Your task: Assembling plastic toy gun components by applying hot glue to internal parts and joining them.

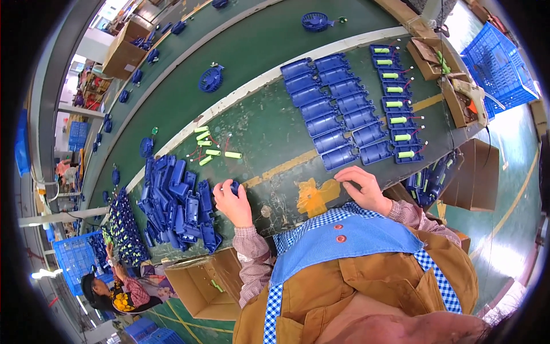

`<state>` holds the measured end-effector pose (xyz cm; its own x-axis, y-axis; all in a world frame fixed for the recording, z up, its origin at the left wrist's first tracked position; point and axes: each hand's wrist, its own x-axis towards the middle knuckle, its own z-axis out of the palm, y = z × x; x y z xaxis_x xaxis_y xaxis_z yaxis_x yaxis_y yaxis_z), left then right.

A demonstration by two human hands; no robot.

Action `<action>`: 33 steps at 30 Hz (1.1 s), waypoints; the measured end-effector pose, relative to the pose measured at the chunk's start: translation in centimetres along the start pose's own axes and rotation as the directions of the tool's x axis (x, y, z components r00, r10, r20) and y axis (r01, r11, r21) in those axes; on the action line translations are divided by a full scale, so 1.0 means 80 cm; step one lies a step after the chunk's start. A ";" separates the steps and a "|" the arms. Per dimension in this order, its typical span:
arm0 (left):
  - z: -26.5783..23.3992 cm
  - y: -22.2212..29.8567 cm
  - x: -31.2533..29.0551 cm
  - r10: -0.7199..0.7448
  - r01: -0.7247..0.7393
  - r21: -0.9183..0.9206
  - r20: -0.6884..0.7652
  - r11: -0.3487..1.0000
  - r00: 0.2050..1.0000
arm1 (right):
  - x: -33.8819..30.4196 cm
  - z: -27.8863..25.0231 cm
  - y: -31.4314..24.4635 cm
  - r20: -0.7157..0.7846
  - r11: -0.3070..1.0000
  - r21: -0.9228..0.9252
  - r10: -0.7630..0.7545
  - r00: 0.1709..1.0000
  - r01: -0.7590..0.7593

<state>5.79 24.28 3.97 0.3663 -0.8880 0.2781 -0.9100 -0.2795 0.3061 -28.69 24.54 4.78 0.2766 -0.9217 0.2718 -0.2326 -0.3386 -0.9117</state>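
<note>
My left hand (233,205) is closed round a small blue plastic housing part (235,187), mostly hidden by my fingers. Right beside it lies a jumbled pile of blue plastic housing halves (172,200). My right hand (365,190) hovers by the table's near edge with its fingers apart and nothing in them. Past it, blue half shells (333,157) lie in two neat columns. Another column of shells farther right holds light green battery cells (406,155) with thin red wires. Several loose green cells (233,155) are scattered beyond my left hand.
A green conveyor belt (258,54) carries blue round fan parts (211,79) beyond the worktable. Yellow tape (315,196) marks the table's near edge. Cardboard boxes (472,172) and a blue crate (498,69) stand at the right. Another person (123,286) works at the lower left.
</note>
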 end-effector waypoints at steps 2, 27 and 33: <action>-0.001 0.004 -0.002 0.048 -0.048 -0.026 -0.012 0.999 0.999 | -0.003 0.001 0.003 -0.006 1.000 -0.010 0.001 1.000 -0.001; -0.005 0.088 -0.042 0.103 -0.051 -0.593 0.054 0.803 0.993 | -0.004 -0.006 -0.002 -0.039 0.999 -0.036 -0.027 0.999 0.025; 0.025 0.175 -0.061 0.633 -0.401 -0.721 0.067 0.565 0.771 | -0.021 -0.037 -0.001 -0.249 0.987 -0.141 0.043 0.968 -0.081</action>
<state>-9.11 23.95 5.10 -0.3063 -0.8865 0.3469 -0.5214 0.4612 0.7180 -31.90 25.53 5.30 0.0258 -0.9536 0.3000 -0.3837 -0.2865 -0.8779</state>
